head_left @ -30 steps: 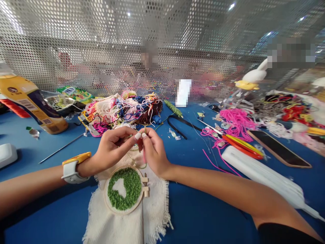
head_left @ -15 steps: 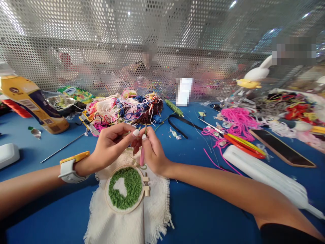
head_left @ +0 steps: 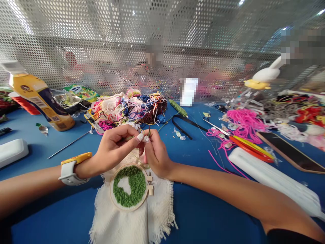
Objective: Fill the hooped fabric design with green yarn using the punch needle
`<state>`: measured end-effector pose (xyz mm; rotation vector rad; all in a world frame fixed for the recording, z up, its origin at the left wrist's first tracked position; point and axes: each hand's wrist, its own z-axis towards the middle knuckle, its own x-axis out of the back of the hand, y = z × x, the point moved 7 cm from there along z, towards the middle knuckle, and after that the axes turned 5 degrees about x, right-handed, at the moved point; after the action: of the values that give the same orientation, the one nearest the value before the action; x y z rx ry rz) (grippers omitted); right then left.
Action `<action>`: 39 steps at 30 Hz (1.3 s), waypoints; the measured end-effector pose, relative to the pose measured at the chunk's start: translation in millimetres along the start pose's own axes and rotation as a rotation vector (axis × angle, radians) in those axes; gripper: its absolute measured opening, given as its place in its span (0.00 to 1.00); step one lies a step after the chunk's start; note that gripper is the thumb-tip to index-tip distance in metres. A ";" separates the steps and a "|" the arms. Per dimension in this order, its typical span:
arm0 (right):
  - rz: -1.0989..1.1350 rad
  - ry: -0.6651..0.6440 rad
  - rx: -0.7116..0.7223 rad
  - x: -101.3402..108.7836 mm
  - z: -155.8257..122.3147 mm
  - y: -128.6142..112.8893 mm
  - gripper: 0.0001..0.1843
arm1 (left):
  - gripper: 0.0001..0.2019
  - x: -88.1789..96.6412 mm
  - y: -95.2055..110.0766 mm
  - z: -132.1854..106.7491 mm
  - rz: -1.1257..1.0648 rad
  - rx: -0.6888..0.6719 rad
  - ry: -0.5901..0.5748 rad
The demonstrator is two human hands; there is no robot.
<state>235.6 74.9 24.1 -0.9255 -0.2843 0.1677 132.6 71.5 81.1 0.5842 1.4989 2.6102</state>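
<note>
Needle (head_left: 145,158) is standing upright, right hand (head_left: 157,156) gripping it; left hand (head_left: 111,152) is pinching green yarn (head_left: 149,130) right beside its top, over the hoop (head_left: 111,189).

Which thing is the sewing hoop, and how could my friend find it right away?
On the blue table, look just below the left hand and the right hand, which holds a pink tool. A frayed cream cloth lies there with the wooden hoop on it. It is the only round frame around, filled with fluffy green loops with a bare white patch inside.
</note>
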 end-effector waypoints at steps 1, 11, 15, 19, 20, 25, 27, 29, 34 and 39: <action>-0.003 -0.009 0.007 -0.9 -0.3 -0.9 0.07 | 0.07 -0.4 0.6 -0.1 -0.003 -0.002 -0.010; 0.068 0.006 -0.049 -0.5 -0.8 1.8 0.07 | 0.04 -2.7 4.1 -0.2 -0.078 -0.027 -0.069; 0.095 0.026 0.002 -0.9 -0.9 0.6 0.07 | 0.04 -1.6 2.4 0.3 -0.067 0.022 -0.050; 0.082 0.018 0.053 -2.6 -1.1 -1.7 0.06 | 0.05 0.3 -0.7 0.2 -0.039 0.065 -0.032; 0.078 0.018 0.062 -2.6 -1.1 -2.3 0.05 | 0.05 0.3 -0.9 0.2 -0.039 0.062 -0.033; 0.039 0.015 0.089 -1.8 -1.2 -3.8 0.03 | 0.04 -1.7 -0.7 -0.2 -0.066 0.025 -0.069; 0.022 0.011 0.094 -1.6 -1.2 -3.8 0.03 | 0.03 -1.4 0.1 -0.4 -0.073 0.016 -0.068; 0.011 0.010 0.099 -1.4 -1.1 -3.6 0.03 | 0.04 -0.2 1.0 -0.3 -0.076 0.014 -0.057; 0.028 0.011 0.115 -1.4 -0.5 -4.6 0.03 | 0.05 1.6 1.7 0.9 -0.071 0.017 -0.047; 0.028 0.013 0.104 -1.6 -0.9 -4.5 0.02 | 0.05 1.7 0.7 1.7 -0.072 0.012 -0.050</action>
<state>234.5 71.1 26.9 -0.8272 -0.2483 0.2002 131.7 72.9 83.0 0.5816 1.4933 2.5158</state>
